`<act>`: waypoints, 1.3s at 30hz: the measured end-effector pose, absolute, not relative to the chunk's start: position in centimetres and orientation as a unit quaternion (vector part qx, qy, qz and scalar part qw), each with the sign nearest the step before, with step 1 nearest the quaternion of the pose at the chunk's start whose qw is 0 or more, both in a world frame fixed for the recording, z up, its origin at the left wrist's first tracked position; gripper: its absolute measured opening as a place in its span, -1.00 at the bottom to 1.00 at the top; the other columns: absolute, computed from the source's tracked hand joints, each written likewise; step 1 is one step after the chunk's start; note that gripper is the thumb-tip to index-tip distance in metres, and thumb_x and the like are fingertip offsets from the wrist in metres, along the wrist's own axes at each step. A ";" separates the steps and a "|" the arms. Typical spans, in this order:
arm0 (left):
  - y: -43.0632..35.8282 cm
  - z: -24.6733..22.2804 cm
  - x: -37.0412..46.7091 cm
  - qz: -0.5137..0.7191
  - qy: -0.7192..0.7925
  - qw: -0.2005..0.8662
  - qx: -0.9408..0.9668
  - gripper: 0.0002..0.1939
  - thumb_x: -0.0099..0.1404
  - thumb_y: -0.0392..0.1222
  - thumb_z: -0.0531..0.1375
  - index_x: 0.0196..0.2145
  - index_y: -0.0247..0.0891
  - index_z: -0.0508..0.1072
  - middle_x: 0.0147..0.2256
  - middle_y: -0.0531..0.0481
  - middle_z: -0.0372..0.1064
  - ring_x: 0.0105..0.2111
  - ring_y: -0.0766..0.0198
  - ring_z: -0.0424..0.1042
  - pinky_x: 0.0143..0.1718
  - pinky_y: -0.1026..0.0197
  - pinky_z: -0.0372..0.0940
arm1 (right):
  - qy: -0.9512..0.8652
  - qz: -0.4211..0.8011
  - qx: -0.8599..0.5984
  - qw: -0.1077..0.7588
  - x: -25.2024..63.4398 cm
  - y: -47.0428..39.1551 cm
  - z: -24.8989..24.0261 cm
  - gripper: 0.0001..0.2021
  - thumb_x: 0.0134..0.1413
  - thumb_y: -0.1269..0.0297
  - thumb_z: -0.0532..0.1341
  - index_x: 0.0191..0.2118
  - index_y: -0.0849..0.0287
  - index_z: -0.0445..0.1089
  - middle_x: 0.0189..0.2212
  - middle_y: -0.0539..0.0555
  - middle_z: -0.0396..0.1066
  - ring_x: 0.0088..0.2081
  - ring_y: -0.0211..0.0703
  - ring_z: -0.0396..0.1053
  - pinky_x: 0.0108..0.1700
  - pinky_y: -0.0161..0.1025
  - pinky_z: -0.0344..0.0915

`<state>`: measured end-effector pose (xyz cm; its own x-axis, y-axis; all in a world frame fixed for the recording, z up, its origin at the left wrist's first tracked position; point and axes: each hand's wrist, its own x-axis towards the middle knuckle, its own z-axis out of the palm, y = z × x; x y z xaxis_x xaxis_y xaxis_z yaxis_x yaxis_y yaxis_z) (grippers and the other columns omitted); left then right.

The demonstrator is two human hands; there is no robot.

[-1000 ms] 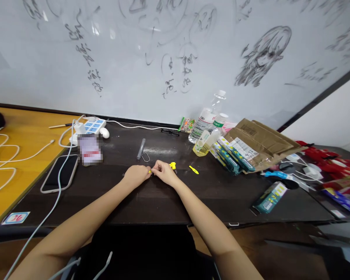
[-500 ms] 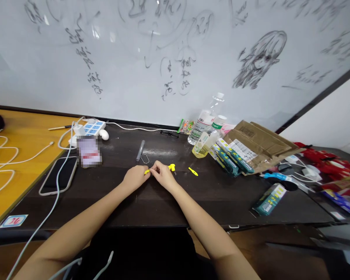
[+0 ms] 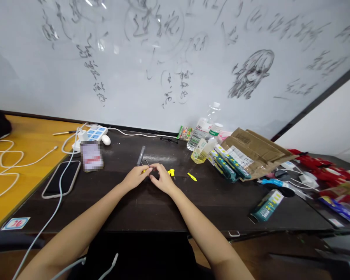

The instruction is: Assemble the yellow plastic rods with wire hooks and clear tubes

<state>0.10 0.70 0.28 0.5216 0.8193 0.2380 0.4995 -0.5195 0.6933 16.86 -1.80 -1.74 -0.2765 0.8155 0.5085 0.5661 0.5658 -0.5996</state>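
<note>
My left hand (image 3: pixel 136 177) rests over the dark desk, its fingers closed on a small yellow plastic piece (image 3: pixel 145 170) that they mostly hide. My right hand (image 3: pixel 163 180) meets it with bent fingers, the fingertips at the same spot; what they hold is hidden. Just beyond the fingers is a bent metal wire hook (image 3: pixel 146 162). A grey translucent tube (image 3: pixel 140 155) lies behind my left hand. Close to the right of my right hand sits a yellow plastic part (image 3: pixel 171 172), and farther right is a slim yellow piece (image 3: pixel 192 177).
On the left are a phone (image 3: pixel 62 179), a power strip (image 3: pixel 97 133) and white cables. Bottles (image 3: pixel 200 151), green boxes (image 3: pixel 229 165) and a cardboard parcel (image 3: pixel 255 147) stand at the back right. A green box (image 3: pixel 267 205) lies nearer the front edge. A whiteboard (image 3: pixel 128 97) rises behind.
The view has tilted up slightly. The yellow piece between my hands is now more covered by my fingers, and my right thumb has moved away from its index finger. The other yellow parts stay put.
</note>
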 end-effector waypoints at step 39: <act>1.0 -0.5 -0.4 0.266 0.399 0.164 0.862 -0.69 0.26 -0.12 0.03 -0.03 -0.13 0.18 -0.48 0.12 0.42 -0.45 0.20 0.44 -0.38 0.25 0.19 | -0.743 0.312 -0.409 0.428 17.1 -0.8 -3.1 -0.83 0.00 0.28 0.12 -0.23 0.11 0.22 -0.60 -0.16 0.13 -0.57 -0.35 0.14 -0.45 -0.38 0.13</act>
